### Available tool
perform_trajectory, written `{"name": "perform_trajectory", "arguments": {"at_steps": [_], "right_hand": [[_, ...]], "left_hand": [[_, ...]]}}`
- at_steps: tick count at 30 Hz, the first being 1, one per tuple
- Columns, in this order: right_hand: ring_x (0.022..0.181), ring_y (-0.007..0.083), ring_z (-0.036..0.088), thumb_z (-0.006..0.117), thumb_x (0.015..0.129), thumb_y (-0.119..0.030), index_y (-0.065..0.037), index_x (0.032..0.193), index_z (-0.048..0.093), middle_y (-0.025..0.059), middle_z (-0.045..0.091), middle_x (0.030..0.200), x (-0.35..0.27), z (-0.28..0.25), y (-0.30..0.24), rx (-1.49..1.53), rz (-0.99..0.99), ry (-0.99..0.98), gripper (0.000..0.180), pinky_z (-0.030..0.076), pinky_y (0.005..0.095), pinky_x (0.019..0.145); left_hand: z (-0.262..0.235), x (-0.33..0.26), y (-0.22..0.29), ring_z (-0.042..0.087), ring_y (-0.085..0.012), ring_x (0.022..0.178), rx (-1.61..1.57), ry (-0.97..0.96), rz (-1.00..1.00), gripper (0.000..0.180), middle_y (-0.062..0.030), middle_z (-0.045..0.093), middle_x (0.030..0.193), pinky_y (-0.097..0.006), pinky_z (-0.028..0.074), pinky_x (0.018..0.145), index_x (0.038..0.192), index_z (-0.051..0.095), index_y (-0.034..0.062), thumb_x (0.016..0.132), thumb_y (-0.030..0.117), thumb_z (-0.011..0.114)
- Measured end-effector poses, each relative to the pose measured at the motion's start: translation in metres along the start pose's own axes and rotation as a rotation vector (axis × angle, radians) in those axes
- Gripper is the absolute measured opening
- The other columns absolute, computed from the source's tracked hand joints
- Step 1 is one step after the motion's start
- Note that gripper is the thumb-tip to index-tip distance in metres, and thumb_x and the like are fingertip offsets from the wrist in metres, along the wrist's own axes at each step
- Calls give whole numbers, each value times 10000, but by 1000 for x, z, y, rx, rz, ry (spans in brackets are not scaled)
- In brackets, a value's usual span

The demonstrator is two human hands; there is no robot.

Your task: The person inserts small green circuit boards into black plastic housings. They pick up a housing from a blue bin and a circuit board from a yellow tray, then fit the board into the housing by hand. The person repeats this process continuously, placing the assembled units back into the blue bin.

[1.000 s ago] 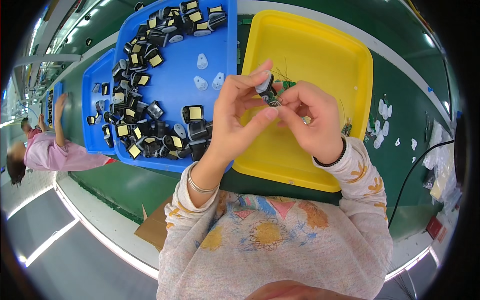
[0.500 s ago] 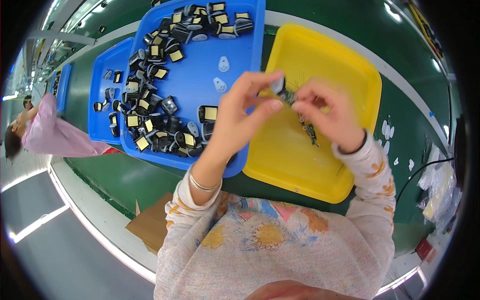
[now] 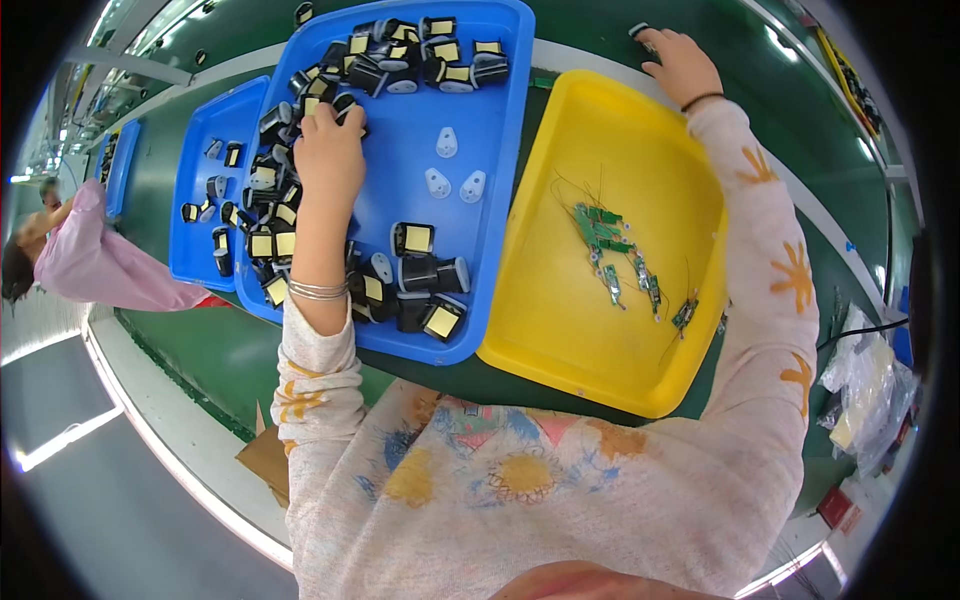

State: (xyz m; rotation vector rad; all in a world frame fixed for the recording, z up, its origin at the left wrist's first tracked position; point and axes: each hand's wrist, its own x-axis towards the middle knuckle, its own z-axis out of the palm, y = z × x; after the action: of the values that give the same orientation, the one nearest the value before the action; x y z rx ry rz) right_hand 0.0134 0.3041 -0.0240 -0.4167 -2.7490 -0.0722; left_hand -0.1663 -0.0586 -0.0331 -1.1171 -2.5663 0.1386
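Observation:
My left hand [image 3: 330, 150] reaches into the large blue tray [image 3: 400, 190], its fingers closed around a black plastic housing [image 3: 346, 103] in the heap. Many similar housings [image 3: 285, 243] with pale yellow patches and grey end caps lie around it. Stretched out beyond the yellow tray [image 3: 545, 325], my right hand [image 3: 682, 68] has a small dark and grey piece [image 3: 638, 30] at its fingertips; the fingers partly hide it. Small green circuit boards [image 3: 600, 228] with thin wires lie in the yellow tray, under neither hand.
Three loose grey caps [image 3: 438, 183] lie in the blue tray's right half. A smaller blue tray [image 3: 190, 262] with a few housings adjoins on the left. Clear plastic bags [image 3: 858, 395] and a black cable [image 3: 865, 328] are at far right. A person in pink [image 3: 100, 250] is at left.
My hands have parted from above the yellow tray: left into the blue tray's heap, right to the far side. Boards now show in the yellow tray; a third loose cap shows in the blue tray.

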Motion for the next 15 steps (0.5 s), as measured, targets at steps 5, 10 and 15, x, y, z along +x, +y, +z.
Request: {"name": "perform_trajectory", "arguments": {"at_steps": [5, 10, 15], "right_hand": [[894, 289, 517, 616, 691, -127, -74, 946, 543, 115, 555, 882, -69, -45, -72, 425, -406, -155, 271, 437, 367, 717], [807, 295, 532, 667, 669, -179, -78, 959, 520, 120, 543, 799, -128, -58, -119, 488, -29, -343, 340, 440, 360, 694], [712, 291, 558, 704, 635, -161, -59, 1037, 486, 126, 551, 753, -126, -57, -123, 785, 106, -472, 469, 444, 347, 642]], "left_hand": [[-18, -1, 1, 551, -298, 859, -73, -247, -136, 325, -114, 510, 933, -387, 465, 671, 979, 510, 132, 696, 206, 652], [-22, -7, 0, 557, -304, 845, -121, -355, -47, 365, -102, 539, 909, -374, 455, 689, 1003, 515, 95, 706, 258, 648], [-77, -27, 62, 524, -284, 847, -136, 30, 92, 493, -92, 560, 905, -386, 440, 717, 1101, 501, 66, 657, 193, 672]]}}
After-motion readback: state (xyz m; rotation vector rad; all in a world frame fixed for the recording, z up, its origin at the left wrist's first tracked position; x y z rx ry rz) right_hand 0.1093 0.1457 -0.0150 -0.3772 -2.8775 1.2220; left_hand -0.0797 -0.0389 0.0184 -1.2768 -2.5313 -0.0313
